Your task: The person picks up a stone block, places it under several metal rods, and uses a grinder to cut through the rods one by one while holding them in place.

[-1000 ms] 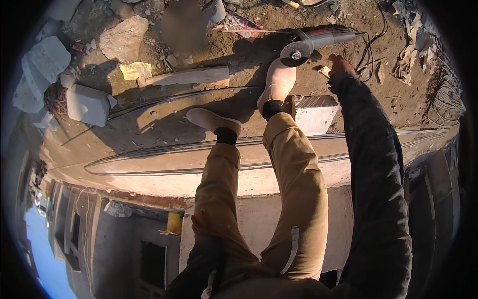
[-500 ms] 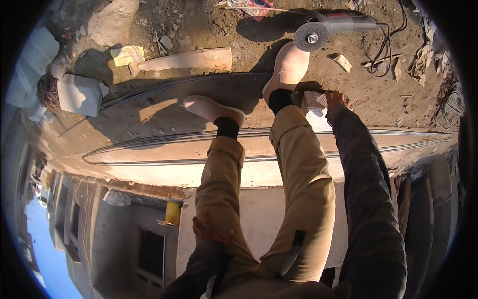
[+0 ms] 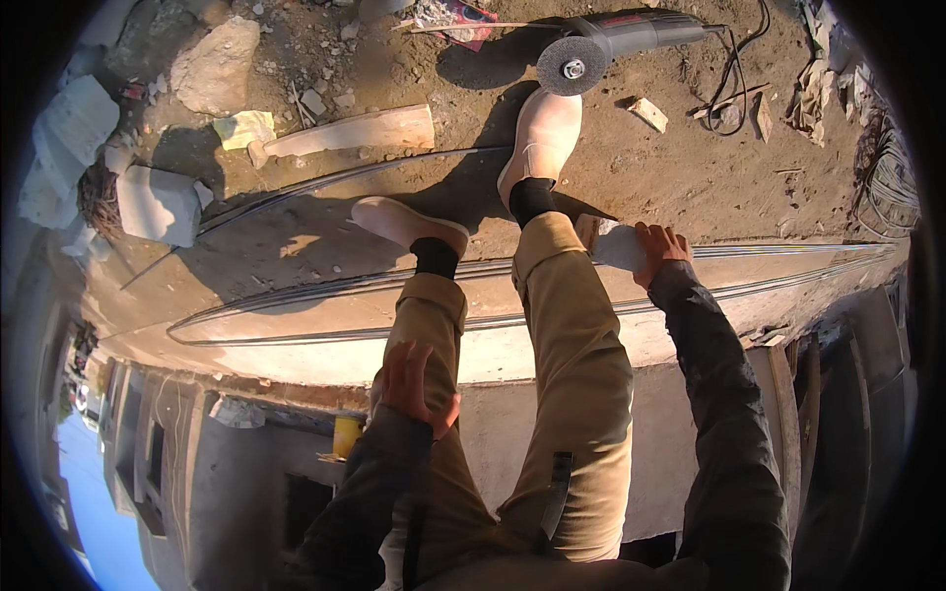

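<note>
My right hand is closed around the edge of a pale grey block with a brownish end, beside my right shin. Whether the block is brick or stone I cannot tell. My left hand is over my left thigh, fingers stretched out and thumb apart, holding nothing. Beyond my right shoe lies an angle grinder on its side, its dark grinding disc near the toe.
Long thin steel rods run across the ledge under my legs. A wooden piece, white blocks and a large rock lie on the dirt. The grinder's black cable and a wire coil are at right.
My right hand has drawn nearer to me, lifting the grey block from beside my shoe. My left hand has shifted forward along my thigh. The view has moved slightly.
</note>
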`<state>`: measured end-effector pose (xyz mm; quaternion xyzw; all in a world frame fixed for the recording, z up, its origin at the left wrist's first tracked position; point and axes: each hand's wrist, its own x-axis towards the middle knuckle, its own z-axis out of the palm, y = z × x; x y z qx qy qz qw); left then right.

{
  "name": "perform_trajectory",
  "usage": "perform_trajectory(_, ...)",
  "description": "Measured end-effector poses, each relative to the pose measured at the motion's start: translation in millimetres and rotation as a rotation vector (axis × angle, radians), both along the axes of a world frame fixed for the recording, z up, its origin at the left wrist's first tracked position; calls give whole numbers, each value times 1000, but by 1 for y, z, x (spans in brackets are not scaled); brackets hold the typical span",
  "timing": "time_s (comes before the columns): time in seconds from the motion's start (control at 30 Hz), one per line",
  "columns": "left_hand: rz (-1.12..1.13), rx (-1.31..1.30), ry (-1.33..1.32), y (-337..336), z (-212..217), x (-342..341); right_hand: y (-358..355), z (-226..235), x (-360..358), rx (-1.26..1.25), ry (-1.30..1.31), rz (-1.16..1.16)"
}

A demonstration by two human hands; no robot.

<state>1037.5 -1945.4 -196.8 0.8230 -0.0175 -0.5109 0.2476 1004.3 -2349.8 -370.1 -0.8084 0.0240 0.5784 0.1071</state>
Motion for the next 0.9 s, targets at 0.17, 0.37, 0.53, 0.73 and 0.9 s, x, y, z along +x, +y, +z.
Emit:
perform_trajectory(0.17, -167, -299, -177, -95, -95, 91, -9, 90, 91, 135, -546, -60)
perform_trajectory(0.37, 67, -456, -180, -109, -61, 160, 29, 141, 184, 650, -360, -301)
perform_trajectory(0.53, -24, 27, -2, -28, -26, 154, 5, -32, 216, 640, -135, -340)
perform_trajectory(0.73, 557, 490, -46, 109, 9, 43, -9, -138, 237, -185, -708, 423)
perform_trajectory(0.9, 426, 784, 36, 193, 110, -56, 23, -121, 224, -139, -423, 272)
